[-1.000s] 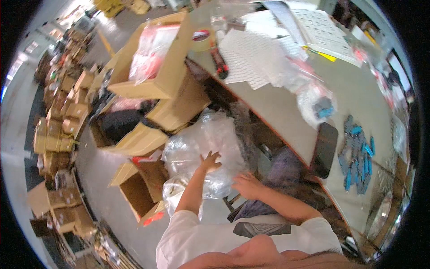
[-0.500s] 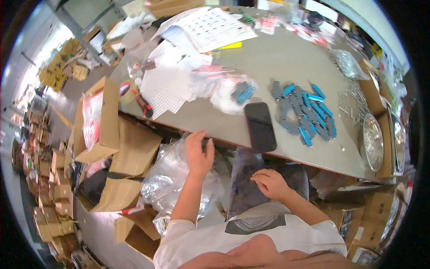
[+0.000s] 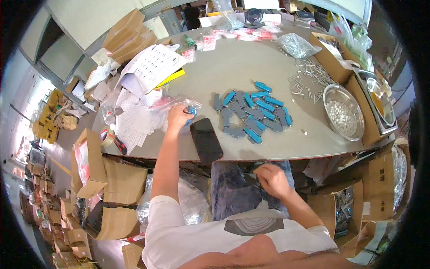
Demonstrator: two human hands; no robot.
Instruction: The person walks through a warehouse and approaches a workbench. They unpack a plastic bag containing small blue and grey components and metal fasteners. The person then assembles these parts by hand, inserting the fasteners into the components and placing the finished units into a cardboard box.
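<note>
The left hand (image 3: 178, 115) gripped a clear, crumpled plastic bag (image 3: 179, 104) holding small blue parts, lying on the grey table (image 3: 233, 71) beside a black phone (image 3: 206, 140); its long axis ran left-right. The right hand (image 3: 271, 179) rested curled below the table edge; whether it held anything could not be told.

Grey table (image 3: 251, 67), cluttered. Just right of left-hand fingers (image 3: 179, 117): black phone (image 3: 206, 140) near front edge, then grey and blue plastic parts (image 3: 251, 112) in a loose pile. Clear bag (image 3: 177, 104) under those fingers. Left of them: white perforated sheets (image 3: 136, 123), tape roll (image 3: 106, 136). Far right: steel bowl (image 3: 342, 112) w/ small white pcs, metal pins (image 3: 309, 74) scattered beyond it.
</note>
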